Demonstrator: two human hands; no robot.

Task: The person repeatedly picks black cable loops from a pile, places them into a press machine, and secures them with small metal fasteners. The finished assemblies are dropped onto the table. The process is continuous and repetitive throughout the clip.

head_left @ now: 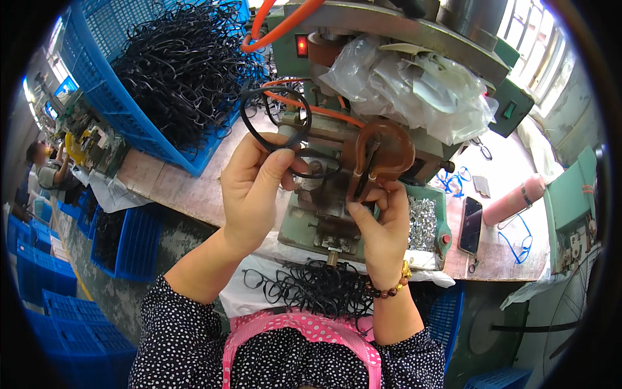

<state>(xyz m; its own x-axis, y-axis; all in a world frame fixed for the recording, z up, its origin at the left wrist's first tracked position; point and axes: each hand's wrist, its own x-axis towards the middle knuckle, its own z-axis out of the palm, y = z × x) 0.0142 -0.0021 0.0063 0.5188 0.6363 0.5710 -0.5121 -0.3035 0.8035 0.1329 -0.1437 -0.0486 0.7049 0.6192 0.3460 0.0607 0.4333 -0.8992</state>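
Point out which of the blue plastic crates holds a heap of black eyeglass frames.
The big blue plastic mesh crate tilted on the wooden bench, upper left. It is heaped with black eyeglass frames; the blue crates on the floor at left show no such heap.

Two hands work at centre frame: the left hand (256,185) pinches one black eyeglass frame (275,120), and the right hand (382,230) presses at one green bench machine (337,214). One blue basket (107,84) at upper left holds black frames (too tangled to count). At right lie one dark phone (471,224), one pink bottle (515,200) and two blue frames (518,236).
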